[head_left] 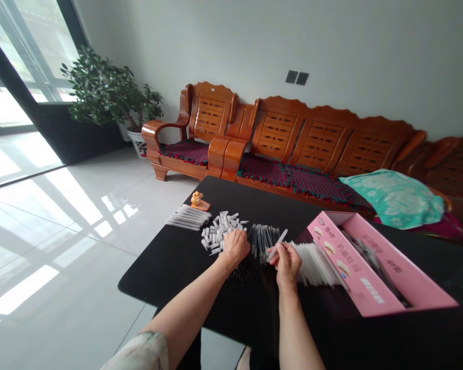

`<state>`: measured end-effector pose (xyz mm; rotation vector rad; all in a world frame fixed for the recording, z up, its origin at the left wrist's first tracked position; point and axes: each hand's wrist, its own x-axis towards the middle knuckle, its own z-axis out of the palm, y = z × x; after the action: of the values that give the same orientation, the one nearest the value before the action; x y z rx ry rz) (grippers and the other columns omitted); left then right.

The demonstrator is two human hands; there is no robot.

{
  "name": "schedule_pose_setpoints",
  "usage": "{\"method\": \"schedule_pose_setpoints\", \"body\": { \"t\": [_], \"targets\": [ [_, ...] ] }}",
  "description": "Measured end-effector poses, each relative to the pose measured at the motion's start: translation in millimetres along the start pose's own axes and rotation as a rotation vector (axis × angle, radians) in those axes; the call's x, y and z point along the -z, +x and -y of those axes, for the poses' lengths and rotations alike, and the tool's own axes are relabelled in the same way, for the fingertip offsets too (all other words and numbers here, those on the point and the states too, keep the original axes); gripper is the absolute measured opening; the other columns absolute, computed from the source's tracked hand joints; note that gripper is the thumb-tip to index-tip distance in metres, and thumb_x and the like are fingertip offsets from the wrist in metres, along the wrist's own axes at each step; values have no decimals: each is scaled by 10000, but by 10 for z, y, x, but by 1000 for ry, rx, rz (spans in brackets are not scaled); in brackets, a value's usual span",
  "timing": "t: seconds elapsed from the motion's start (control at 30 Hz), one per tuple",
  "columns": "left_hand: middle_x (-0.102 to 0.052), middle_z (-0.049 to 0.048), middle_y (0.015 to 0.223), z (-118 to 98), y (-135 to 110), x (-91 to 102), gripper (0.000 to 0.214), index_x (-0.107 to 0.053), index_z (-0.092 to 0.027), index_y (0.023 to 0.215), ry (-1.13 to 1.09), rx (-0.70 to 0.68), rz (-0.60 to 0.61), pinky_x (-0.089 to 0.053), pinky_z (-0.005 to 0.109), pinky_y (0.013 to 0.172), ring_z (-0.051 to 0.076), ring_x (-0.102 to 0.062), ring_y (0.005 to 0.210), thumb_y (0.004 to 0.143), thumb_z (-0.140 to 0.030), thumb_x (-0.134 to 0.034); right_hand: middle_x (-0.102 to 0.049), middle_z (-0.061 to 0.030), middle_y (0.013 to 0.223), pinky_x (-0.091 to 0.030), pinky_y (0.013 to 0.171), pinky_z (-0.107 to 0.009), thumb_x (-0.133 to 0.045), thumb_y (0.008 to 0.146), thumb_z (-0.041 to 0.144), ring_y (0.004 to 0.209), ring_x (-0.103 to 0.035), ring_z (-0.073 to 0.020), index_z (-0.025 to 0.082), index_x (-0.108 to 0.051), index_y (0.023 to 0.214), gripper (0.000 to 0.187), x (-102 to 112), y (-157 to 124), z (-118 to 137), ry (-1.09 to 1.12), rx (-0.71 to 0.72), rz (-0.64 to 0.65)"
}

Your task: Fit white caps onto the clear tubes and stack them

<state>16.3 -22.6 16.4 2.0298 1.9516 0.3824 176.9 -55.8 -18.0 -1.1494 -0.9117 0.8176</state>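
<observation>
My right hand (287, 263) holds a slim white pen barrel (280, 241) between thumb and fingers, tilted up to the right. At the edge of a heap of short white pen caps (216, 231), my left hand (237, 246) is closed with its fingers bent down; whatever is in its fingertips is hidden. A row of thin clear pen refills (264, 239) lies between my hands. Several more white barrels (318, 264) lie side by side just right of my right hand. Small black parts (241, 273) are scattered below my left hand, too dark to make out well.
A stack of white pens (188, 218) lies at the black table's (158, 270) far left, beside a small yellow figure (196, 198) on an orange base. An open pink box (378, 277) with dark contents stands at right. A wooden sofa (312, 136) is behind the table.
</observation>
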Motion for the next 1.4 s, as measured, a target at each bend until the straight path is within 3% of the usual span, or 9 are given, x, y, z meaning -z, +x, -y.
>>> {"method": "schedule_pose_setpoints", "body": {
  "t": [0.2, 0.33, 0.43, 0.5, 0.6, 0.7, 1.03, 1.4],
  "targets": [
    [-715, 146, 830, 162, -1, 124, 197, -704, -135, 825, -13, 12, -131, -470, 303, 704, 251, -678, 803, 801, -198, -519, -699, -33, 612, -283, 308, -166, -702, 752, 412, 350, -518, -97, 137, -582, 834, 311, -20, 2, 2, 116, -23, 14],
    [-695, 69, 743, 312, -39, 133, 165, -684, -178, 860, -119, -85, -196, -438, 265, 672, 204, -652, 729, 816, -173, -525, -727, -55, 705, -389, 361, -200, -738, 715, 329, 409, -573, -118, 123, -600, 978, 361, -8, 25, -7, 213, -54, 59],
    [-694, 22, 755, 404, -99, 92, 161, -685, -199, 910, -353, -209, -221, -428, 239, 663, 155, -616, 674, 804, -167, -568, -741, -64, 773, -466, 424, -234, -751, 694, 279, 503, -645, -151, 133, -608, 1020, 385, 13, 45, 5, 285, -96, 75],
    [-692, 7, 758, 452, -140, 67, 152, -696, -199, 918, -537, -268, -189, -427, 223, 633, 126, -581, 621, 814, -211, -585, -747, -65, 788, -501, 468, -249, -754, 688, 255, 553, -673, -163, 145, -617, 959, 323, 33, 63, 17, 337, -109, 55],
    [-663, -1, 706, 512, -168, 49, 213, -700, -172, 955, -779, -307, -49, -409, 201, 547, 97, -533, 536, 846, -297, -566, -756, -59, 807, -541, 533, -268, -762, 676, 225, 615, -699, -168, 162, -620, 906, 277, 76, 103, 21, 412, -111, 5],
    [-617, -6, 647, 563, -150, 49, 285, -699, -135, 978, -907, -325, 60, -385, 187, 503, 84, -499, 503, 848, -354, -572, -763, -51, 823, -562, 585, -264, -760, 680, 210, 648, -708, -152, 166, -635, 908, 264, 130, 148, 4, 483, -108, -40],
    [-705, 32, 816, 557, -161, 116, 203, -756, -175, 909, -772, -426, -11, -426, 220, 673, 139, -597, 728, 836, -287, -604, -767, -49, 823, -568, 609, -234, -762, 689, 180, 664, -712, -137, 166, -653, 903, 241, 172, 179, -21, 558, -117, -61],
    [-711, 38, 832, 553, -147, 89, 196, -758, -168, 906, -767, -440, 11, -436, 232, 698, 153, -617, 744, 834, -274, -609, -768, -81, 793, -572, 547, -240, -793, 675, 219, 602, -714, -163, 151, -634, 918, 299, 109, 125, 29, 484, -135, 13]
  ]
}}
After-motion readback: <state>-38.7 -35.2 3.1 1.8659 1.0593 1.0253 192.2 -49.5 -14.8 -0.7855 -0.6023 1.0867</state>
